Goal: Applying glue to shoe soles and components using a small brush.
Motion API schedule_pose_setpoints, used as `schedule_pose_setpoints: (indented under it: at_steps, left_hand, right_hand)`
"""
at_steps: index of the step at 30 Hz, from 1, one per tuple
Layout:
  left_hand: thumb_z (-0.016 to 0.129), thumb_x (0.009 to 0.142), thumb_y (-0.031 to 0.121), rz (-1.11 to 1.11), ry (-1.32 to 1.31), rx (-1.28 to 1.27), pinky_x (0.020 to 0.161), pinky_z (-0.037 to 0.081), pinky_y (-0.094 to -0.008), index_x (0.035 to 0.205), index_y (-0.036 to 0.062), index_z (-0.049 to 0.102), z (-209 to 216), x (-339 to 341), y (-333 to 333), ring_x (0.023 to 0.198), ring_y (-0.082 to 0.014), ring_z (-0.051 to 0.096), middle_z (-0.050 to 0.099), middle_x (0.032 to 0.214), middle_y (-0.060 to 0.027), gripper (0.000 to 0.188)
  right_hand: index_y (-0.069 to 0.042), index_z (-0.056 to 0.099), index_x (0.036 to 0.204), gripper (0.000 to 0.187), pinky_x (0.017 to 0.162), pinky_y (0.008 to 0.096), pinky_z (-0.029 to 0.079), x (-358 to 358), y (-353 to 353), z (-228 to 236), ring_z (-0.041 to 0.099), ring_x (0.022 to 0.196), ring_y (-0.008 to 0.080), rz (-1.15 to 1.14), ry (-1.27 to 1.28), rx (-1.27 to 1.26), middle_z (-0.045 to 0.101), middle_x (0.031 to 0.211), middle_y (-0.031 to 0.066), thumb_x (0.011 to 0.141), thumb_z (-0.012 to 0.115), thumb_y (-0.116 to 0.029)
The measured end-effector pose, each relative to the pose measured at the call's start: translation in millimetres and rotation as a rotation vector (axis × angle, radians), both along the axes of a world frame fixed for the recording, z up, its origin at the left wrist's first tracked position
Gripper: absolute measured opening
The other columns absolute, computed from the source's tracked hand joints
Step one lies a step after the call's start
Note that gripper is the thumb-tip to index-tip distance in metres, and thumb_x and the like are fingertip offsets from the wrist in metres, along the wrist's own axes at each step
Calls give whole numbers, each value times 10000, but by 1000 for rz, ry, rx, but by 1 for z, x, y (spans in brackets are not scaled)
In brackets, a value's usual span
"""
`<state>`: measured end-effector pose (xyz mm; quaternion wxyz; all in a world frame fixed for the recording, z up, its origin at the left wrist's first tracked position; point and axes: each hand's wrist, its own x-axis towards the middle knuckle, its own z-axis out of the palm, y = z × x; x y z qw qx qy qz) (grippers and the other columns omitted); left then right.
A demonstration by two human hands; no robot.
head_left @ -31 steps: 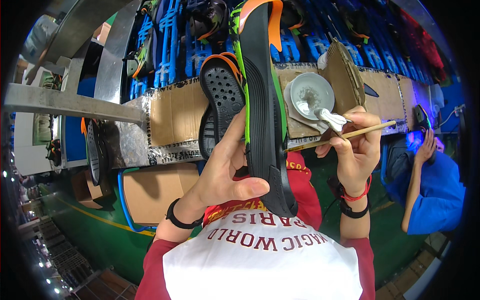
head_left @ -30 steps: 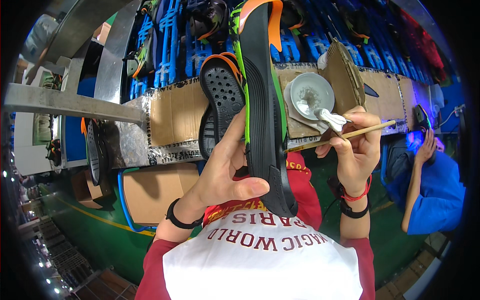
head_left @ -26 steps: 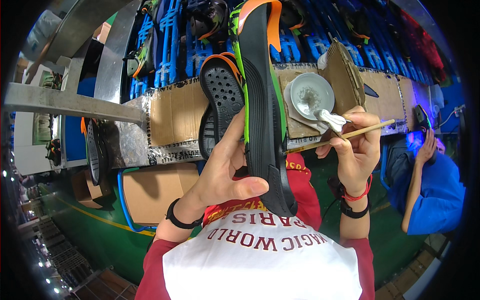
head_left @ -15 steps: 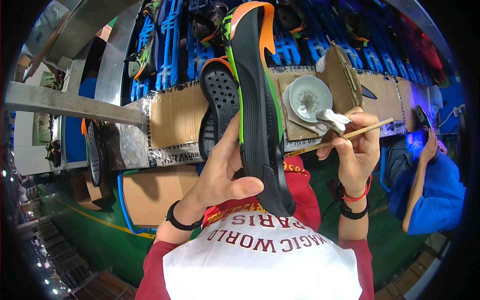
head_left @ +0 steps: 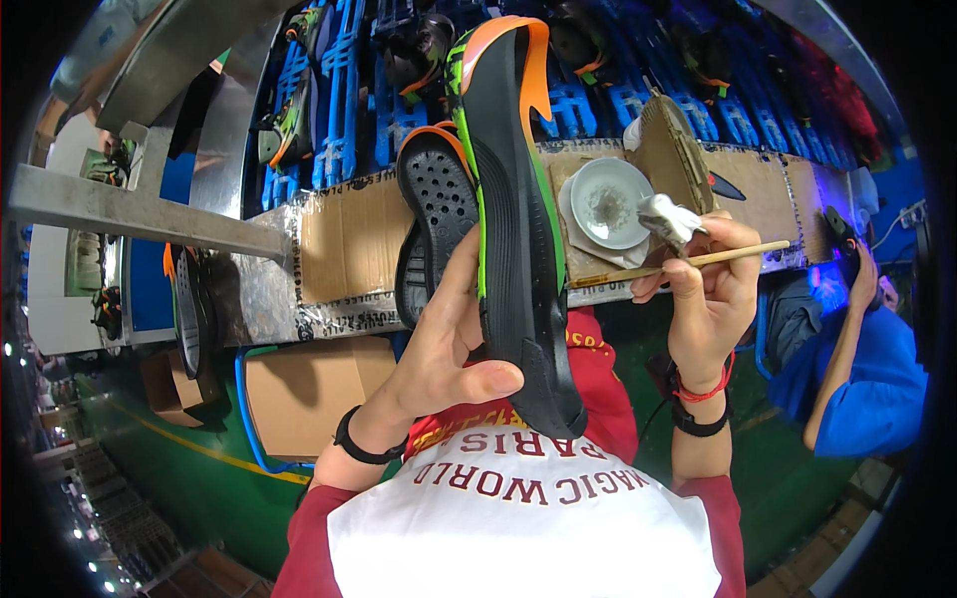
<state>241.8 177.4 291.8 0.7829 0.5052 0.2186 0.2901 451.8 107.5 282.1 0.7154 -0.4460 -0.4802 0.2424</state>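
Observation:
A black athletic shoe [head_left: 513, 199] with green and orange trim stands on end before me, its side facing up. My left hand [head_left: 449, 349] is closed round its lower part, thumb across the front. Pinched in my right hand [head_left: 713, 289] is a thin wooden-handled brush [head_left: 743, 253], whose far end reaches the shoe's right edge; whether it touches I cannot tell. The same hand also holds a white wad of cloth [head_left: 670, 216]. Just beyond it, a white bowl [head_left: 638, 214] with greyish residue rests on cardboard. Behind the shoe's left side leans a perforated black sole [head_left: 439, 184].
Blue racks [head_left: 339, 110] carrying several shoes run along the far side. A cardboard-covered bench [head_left: 349, 239] crosses in front of me, with an upright cardboard flap [head_left: 673, 149] by the bowl. A metal bar [head_left: 150, 209] juts in at left. At right sits a co-worker in blue [head_left: 862, 379].
The white wad in my right hand has tipped up and away, nearer the bowl's edge. The shoe has come slightly lower in view, still in my left hand.

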Motion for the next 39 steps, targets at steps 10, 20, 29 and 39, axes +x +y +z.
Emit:
schedule_pose_setpoints:
  at_steps: [10,20,29,39]
  left_hand:
    - [647,810,398,-39,-562,-776,646,590,-483,1424,11,209,-9,-8,1,854,-515,577,222,1431,-292,848]
    - [515,891,362,-178,-674,-707,521,554,-448,1417,-13,218,-6,6,21,757,-509,575,301,1388,-315,710]
    - [674,690,601,-138,-576,-514,722,548,-491,1388,-35,261,16,31,-9,925,-496,559,463,1199,-329,1031]
    - [364,902,450,-464,-496,-255,837,495,-417,1242,2,470,117,241,-2,947,-272,615,581,1120,-161,573]
  right_hand:
    - [8,374,1176,333,472,237,493,16,-26,14,592,575,165,-208,114,20,577,810,154,927,550,-126]
    - [10,379,1135,343,457,246,505,20,-26,10,584,550,160,-178,96,-21,532,882,139,898,595,-112]
    - [2,387,1111,332,492,278,539,51,-58,3,611,573,181,-276,213,26,551,890,128,883,610,-92]
    - [-12,418,1086,330,494,233,452,109,-160,15,537,531,126,-889,186,111,547,693,71,920,582,-244]
